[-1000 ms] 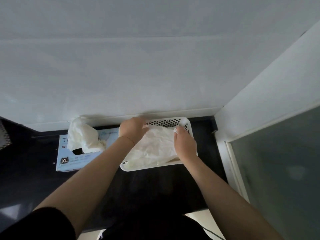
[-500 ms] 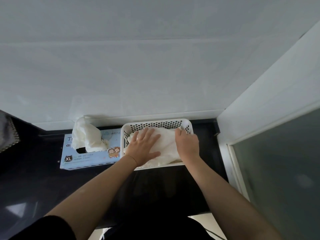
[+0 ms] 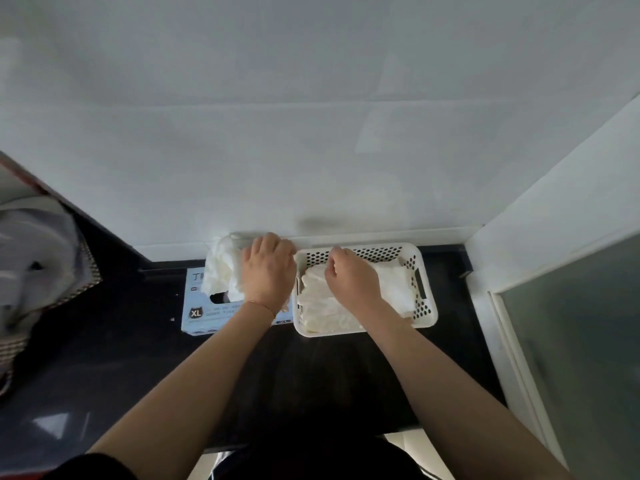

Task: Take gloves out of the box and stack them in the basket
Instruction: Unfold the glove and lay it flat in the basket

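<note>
A light-blue glove box (image 3: 207, 311) marked XL and a white perforated basket (image 3: 424, 299) are seen side by side along the far edge of a dark bench (image 3: 311, 382), against a white wall (image 3: 311, 133). The left hand (image 3: 268, 271) is laid over the box's top, and its fingers (image 3: 258, 245) are curled into the bunch of white gloves (image 3: 221, 268) standing out of the box's opening. The right hand (image 3: 351, 278) is held over the basket, its fingers loosely curled; whether anything is pinched cannot be told. A flattened stack of white gloves (image 3: 322, 306) is shown lying inside the basket, mostly toward its left side. A woven bag (image 3: 45, 268) is visible at the bench's left edge, blurred.
</note>
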Demonstrator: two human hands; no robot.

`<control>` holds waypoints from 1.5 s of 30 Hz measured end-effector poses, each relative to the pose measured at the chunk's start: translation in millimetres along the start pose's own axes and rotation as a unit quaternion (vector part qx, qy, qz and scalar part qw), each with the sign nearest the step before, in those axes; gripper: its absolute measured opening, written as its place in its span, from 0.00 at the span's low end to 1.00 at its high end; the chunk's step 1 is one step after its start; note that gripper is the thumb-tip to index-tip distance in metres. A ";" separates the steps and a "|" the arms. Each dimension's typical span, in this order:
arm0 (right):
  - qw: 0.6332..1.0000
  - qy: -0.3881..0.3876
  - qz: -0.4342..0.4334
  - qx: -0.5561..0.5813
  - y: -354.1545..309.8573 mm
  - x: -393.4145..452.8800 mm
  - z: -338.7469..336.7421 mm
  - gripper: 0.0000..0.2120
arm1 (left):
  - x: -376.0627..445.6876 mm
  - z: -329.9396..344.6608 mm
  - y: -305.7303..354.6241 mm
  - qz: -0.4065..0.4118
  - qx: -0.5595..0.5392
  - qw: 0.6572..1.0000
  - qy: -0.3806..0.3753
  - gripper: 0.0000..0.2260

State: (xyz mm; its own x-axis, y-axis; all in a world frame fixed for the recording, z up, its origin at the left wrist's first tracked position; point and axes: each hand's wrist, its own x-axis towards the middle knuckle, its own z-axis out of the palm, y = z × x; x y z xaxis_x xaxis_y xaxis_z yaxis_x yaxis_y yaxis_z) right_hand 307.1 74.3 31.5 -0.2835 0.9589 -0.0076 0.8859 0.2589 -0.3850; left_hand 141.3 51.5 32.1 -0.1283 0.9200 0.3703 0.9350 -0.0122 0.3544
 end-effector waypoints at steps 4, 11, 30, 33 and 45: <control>0.999 -0.011 0.003 0.044 -56.4 4.4 9.5 0.07 | 12.5 -41.6 -32.8 -0.158 -0.013 0.987 -0.001 0.08; 0.998 -0.023 -0.008 0.057 -117.7 4.5 16.0 0.07 | 21.1 -64.8 -93.3 -0.292 -0.074 0.925 -0.230 0.05; 0.895 0.098 0.132 0.415 -146.5 20.6 -58.0 0.10 | 63.8 -149.5 -76.1 -0.190 -0.575 0.777 -0.171 0.06; 0.872 0.043 0.078 0.481 -147.9 22.6 -81.1 0.15 | 65.3 -154.5 -70.3 -0.168 -0.606 0.749 -0.208 0.07; 0.917 0.034 0.046 0.396 -142.1 17.3 -102.2 0.03 | 56.8 -139.6 -48.9 -0.193 -0.565 0.741 -0.308 0.17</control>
State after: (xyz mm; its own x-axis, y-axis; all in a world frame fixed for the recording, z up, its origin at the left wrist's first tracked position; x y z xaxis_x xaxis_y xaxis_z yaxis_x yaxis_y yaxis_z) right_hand 213.9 65.9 180.4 -0.1741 0.9844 -0.0270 0.3533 0.0368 -0.9348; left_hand 42.2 49.7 155.8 0.1859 0.9407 -0.2837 -0.0497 0.2974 0.9535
